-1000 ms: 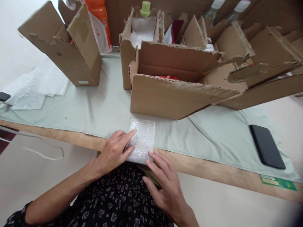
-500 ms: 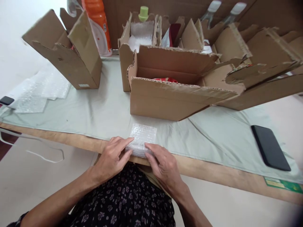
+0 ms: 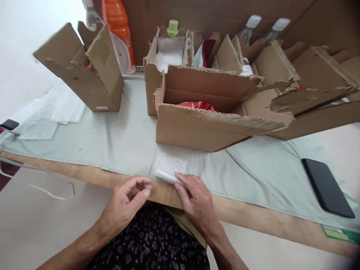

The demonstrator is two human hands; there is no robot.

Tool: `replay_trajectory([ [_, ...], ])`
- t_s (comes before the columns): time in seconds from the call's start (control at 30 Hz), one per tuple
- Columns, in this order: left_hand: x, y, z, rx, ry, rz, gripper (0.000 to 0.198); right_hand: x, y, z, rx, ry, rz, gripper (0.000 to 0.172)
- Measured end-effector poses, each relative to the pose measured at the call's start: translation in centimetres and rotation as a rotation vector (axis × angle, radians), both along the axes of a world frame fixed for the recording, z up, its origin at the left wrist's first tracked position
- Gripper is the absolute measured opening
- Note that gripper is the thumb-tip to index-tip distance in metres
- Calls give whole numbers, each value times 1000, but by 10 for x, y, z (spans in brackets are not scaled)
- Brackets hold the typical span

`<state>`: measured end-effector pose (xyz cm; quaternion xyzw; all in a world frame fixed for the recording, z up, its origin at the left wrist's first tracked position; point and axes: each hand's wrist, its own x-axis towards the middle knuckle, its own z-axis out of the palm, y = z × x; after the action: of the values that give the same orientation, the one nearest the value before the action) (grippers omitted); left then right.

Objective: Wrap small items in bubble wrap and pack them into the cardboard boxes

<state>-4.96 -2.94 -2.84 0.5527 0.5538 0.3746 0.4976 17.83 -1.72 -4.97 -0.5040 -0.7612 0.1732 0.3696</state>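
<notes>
A small folded piece of bubble wrap (image 3: 169, 166) lies at the table's front edge. The fingertips of my right hand (image 3: 195, 195) pinch its right front corner between thumb and fingers. To the left of the wrap, my left hand (image 3: 126, 200) is off it, with curled fingers, a gap between thumb and forefinger and nothing seen between them. Whether anything is inside the folded wrap cannot be made out.
A long cardboard box (image 3: 191, 129) with a red packet (image 3: 197, 105) stands behind the wrap. More cardboard holders and bottles fill the back. At left are another box (image 3: 95, 82) and bubble wrap sheets (image 3: 53, 110); a black phone (image 3: 327, 187) lies right.
My left hand has let go of the bubble wrap and drawn back to the left. My right hand stays at its right corner. The whole view has shifted slightly.
</notes>
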Motion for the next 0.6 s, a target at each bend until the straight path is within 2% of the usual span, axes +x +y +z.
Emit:
replay_trajectory([
  [0.03, 3, -2, 0, -137, -142, -12, 26, -2, -3, 1, -54, 67, -23, 21],
  [0.1, 12, -4, -1, -303, -410, -25, 41, -7, -10, 5, -174, 172, -31, 21],
  [0.17, 24, -2, -4, -370, -597, -19, 42, -10, -17, 8, -246, 228, 3, 20],
  [0.23, 35, 0, -6, -414, -709, -4, 37, -7, -23, 9, -204, 224, 8, 19],
  [0.3, 42, 1, -5, -448, -773, 15, 33, 1, -27, 8, -112, 195, -69, 20],
  [0.37, 47, 2, -3, -438, -809, 32, 32, 12, -33, 5, -124, 227, -138, 40],
  [0.43, 52, 4, 0, -413, -834, 45, 32, 21, -39, 2, -275, 367, -103, 73],
  [0.5, 58, 6, 1, -398, -850, 36, 33, 24, -44, 2, -445, 554, -31, 93],
  [0.53, 62, 7, 0, -398, -849, 18, 34, 24, -45, 2, -501, 638, -27, 94],
  [0.6, 68, 7, -2, -398, -810, -41, 34, 24, -45, 7, -542, 733, -84, 76],
])
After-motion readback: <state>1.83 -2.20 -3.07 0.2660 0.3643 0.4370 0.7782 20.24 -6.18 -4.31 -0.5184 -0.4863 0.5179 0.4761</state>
